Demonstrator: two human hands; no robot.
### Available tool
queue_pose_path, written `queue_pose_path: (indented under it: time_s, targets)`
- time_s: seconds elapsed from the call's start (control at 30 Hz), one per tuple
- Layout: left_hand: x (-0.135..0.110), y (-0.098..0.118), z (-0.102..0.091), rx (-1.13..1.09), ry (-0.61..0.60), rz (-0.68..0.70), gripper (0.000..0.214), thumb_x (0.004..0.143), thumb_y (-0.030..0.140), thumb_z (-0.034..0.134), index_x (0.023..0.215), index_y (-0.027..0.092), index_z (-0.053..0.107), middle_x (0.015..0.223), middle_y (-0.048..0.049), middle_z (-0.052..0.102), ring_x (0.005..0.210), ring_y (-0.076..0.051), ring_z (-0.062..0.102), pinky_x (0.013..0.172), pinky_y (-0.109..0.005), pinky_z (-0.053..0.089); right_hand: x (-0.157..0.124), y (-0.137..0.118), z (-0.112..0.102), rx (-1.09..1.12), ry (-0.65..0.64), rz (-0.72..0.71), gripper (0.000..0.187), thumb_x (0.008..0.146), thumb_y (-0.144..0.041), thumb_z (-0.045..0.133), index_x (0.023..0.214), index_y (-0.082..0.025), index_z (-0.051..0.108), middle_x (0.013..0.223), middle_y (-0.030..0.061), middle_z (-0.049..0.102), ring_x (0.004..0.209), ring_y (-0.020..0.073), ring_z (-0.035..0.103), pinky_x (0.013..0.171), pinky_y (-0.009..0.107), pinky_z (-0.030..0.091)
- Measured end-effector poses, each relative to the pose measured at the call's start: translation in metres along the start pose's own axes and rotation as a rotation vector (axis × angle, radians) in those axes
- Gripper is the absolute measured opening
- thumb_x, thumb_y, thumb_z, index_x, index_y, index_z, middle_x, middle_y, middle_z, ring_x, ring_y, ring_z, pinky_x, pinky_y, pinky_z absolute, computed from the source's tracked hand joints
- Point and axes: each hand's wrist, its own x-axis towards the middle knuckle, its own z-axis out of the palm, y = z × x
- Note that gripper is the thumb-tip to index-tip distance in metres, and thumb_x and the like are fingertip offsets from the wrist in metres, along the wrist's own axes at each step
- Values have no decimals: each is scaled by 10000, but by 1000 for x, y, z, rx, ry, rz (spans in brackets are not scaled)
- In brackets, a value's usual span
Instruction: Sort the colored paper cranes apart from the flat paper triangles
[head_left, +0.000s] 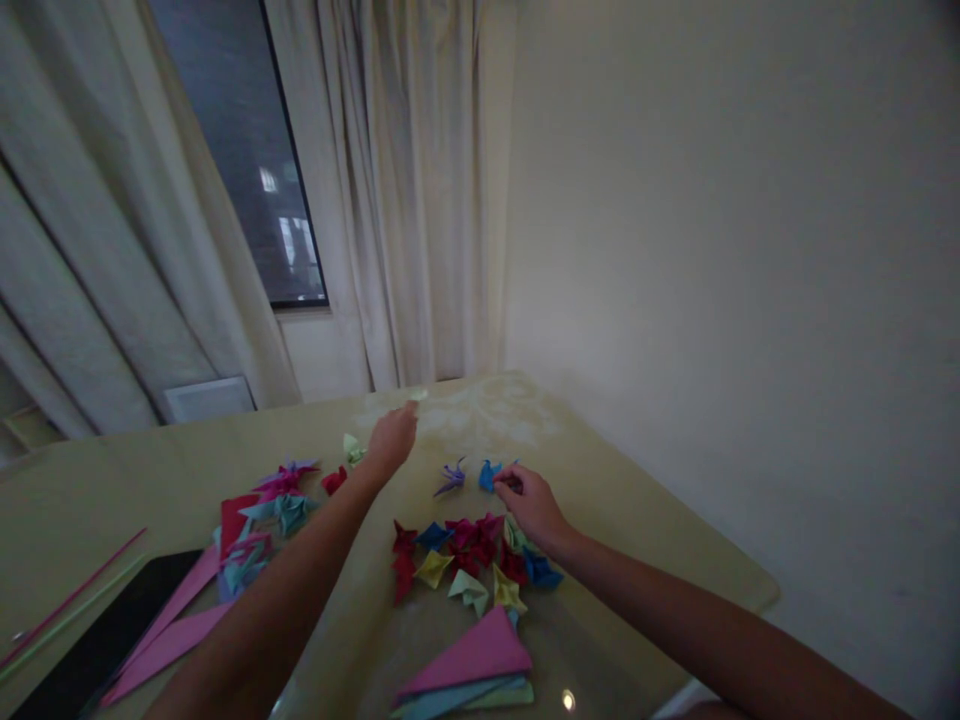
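Note:
My left hand (pixel 391 438) reaches far across the yellow-green table (pixel 150 450) and pinches a small pale green folded paper (pixel 418 395) at its fingertips. My right hand (pixel 531 503) rests lower on the table with its fingers closed on a blue folded paper piece (pixel 490 474). A purple folded piece (pixel 451 478) lies just left of the blue one. Several folded pieces in red, blue, yellow and green (pixel 469 562) are heaped between my forearms.
A second heap of pink and teal folded pieces (pixel 274 505) lies at the left. Folded paper triangles (pixel 469 665) sit near the front edge, pink sheets (pixel 176 625) and a dark tablet (pixel 105 640) at lower left. Thin sticks (pixel 75 600), curtains (pixel 390 200) and a wall surround the table.

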Motion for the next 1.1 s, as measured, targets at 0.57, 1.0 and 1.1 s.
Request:
queue_pose_path:
  time_s: [0.57,1.0,1.1]
  targets:
    - [-40,-101,18,8,-239,-183,312,797,204,655,1092,169,750,1152,-163,763,1105,-288,730,970,-367,538,-23,-32,20,-69,-243,-239,137,883,-138,663,986,-181,744,877,26,724,760,162,643,693,256,469]
    - [-140,-15,-18,-533,-2,29,498,928,258,585,1417,251,491,1141,-53,761,1005,-214,739,868,-318,579,-34,-65,22,-78,-318,-381,496,967,-289,666,1432,-223,506,1165,66,657,714,135,604,730,288,507]
    - [-176,32,-16,-761,9,90,542,894,254,626,1420,273,493,1165,-58,770,917,-211,741,836,-332,589,-39,-78,24,-196,-429,-545,317,948,-253,704,1258,-221,642,1155,66,641,838,166,624,809,304,509]
